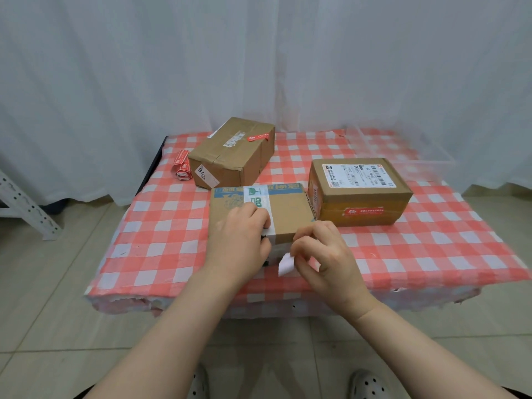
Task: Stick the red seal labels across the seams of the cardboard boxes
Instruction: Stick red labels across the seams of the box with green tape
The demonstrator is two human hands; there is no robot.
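Note:
Three cardboard boxes stand on the checked table (161,234). The nearest box (290,214) has a white and green tape band over its top. My left hand (239,240) lies on that box's near left part, fingers curved over its front edge. My right hand (319,254) is at the box's near right corner and pinches a small white paper strip (286,264). A red seal label (364,211) crosses the front seam of the right box (359,194). Another red seal label (258,137) sits on top of the far box (233,154).
A bundle of red seal labels (182,168) lies at the table's left, beside the far box. A clear plastic bin (403,151) stands at the back right. A white metal rack leg (26,205) is on the floor at left. White curtains hang behind.

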